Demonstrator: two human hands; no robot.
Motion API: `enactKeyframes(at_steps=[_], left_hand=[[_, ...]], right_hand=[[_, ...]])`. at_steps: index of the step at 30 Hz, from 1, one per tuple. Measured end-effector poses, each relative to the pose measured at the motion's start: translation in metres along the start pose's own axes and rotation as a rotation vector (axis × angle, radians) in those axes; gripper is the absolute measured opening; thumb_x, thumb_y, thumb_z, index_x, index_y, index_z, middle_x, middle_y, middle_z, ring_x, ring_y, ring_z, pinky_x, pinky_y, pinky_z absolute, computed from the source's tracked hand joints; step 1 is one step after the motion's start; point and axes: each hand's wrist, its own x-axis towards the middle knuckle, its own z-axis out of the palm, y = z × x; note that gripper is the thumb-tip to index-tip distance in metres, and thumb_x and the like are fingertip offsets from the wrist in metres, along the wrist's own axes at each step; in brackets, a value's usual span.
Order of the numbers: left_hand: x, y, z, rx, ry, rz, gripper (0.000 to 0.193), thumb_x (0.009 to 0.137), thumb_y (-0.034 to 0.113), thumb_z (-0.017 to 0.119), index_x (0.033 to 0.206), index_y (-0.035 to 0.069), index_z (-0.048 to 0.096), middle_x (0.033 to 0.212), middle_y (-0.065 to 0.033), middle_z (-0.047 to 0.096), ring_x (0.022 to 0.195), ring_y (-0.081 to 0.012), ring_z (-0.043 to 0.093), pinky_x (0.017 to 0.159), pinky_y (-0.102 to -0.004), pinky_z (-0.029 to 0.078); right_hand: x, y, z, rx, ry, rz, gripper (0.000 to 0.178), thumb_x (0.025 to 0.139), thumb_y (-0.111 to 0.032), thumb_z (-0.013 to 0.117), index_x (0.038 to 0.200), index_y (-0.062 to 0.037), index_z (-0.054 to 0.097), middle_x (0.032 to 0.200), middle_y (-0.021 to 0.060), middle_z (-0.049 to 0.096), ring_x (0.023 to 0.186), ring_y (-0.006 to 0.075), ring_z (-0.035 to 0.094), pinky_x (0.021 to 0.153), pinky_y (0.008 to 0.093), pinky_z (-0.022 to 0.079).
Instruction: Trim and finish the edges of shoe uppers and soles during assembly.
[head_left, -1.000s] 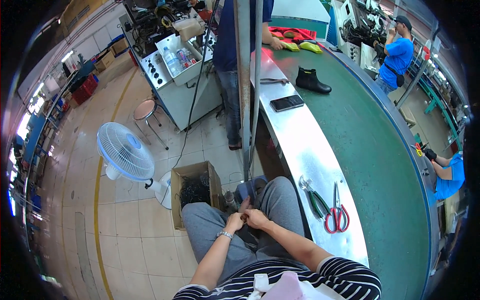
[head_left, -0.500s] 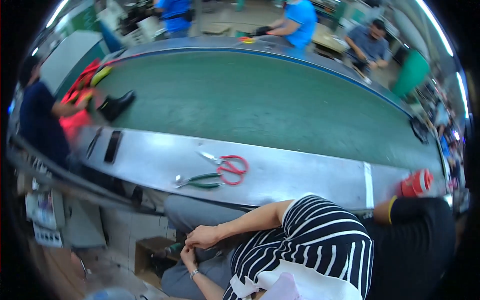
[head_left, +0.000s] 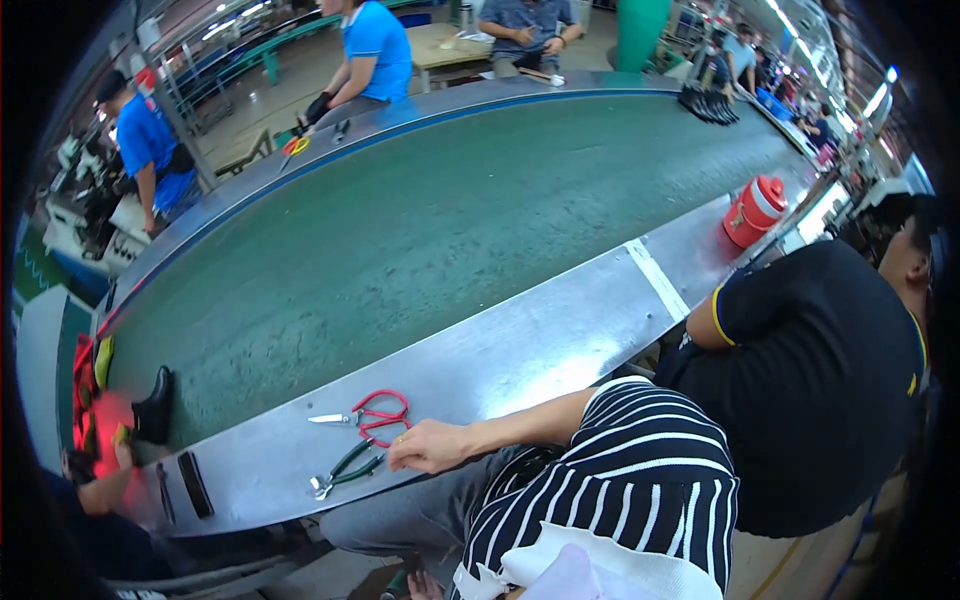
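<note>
My right hand is over the near edge of the metal ledge, fingers loosely bent, no object visible in them. Just beside its fingertips are the handles of green-handled nippers, jaws toward the left. Red-handled scissors rest against the nippers on their far side; the lower handle loop reaches the hand. At the bottom edge my left hand is partly cut off, its fingers stretched out and apart. Close to it is a small green object, too cropped to identify.
A green conveyor belt runs beyond the metal ledge. At left are a phone-like black slab, a black boot and a co-worker's hand. A red jug stands at right, near a co-worker in black.
My view has swung to the right. My right hand has left my lap and risen to the ledge beside the nippers; my two hands, together before, are now apart.
</note>
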Motion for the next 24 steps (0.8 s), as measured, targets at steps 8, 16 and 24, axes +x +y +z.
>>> enactKeyframes(at_steps=[8, 16, 24], left_hand=[[-0.301, 0.247, -0.118, 1.289, 0.788, -0.51, 0.003, 0.077, 0.001, 0.064, 0.075, -0.001, 0.065, 0.078, -0.0111, 0.065, 0.066, -0.0159, 0.061, 0.061, -0.0254, 0.054], [-0.264, 0.242, -0.037, 1.646, 1.466, -0.959, 0.004, 0.079, 0.002, 0.061, 0.075, 0.001, 0.061, 0.075, -0.0117, 0.062, 0.065, -0.0169, 0.061, 0.06, -0.0292, 0.054], [0.148, -0.179, 0.084, 4.291, 1.465, 0.602, 0.042, 0.092, 0.016, 0.057, 0.127, -0.003, 0.047, 0.122, -0.017, 0.057, 0.102, -0.0264, 0.06, 0.088, -0.0333, 0.049]], right_hand=[[0.073, -0.159, -0.15, 1.036, -0.207, -0.764, 0.028, 0.078, -0.023, 0.076, 0.082, 0.0017, 0.064, 0.066, 0.0029, 0.063, 0.053, 0.0119, 0.058, 0.048, 0.0235, 0.043], [0.075, -0.192, -0.173, 0.932, -0.124, -0.946, 0.024, 0.076, -0.016, 0.076, 0.07, 0.0028, 0.063, 0.057, 0.0047, 0.057, 0.047, 0.0145, 0.054, 0.041, 0.0255, 0.036], [0.146, -0.193, -0.143, 1.052, -0.075, -0.8, 0.018, 0.083, -0.009, 0.067, 0.067, 0.0007, 0.064, 0.056, 0.0064, 0.056, 0.041, 0.0159, 0.052, 0.034, 0.0247, 0.033]])
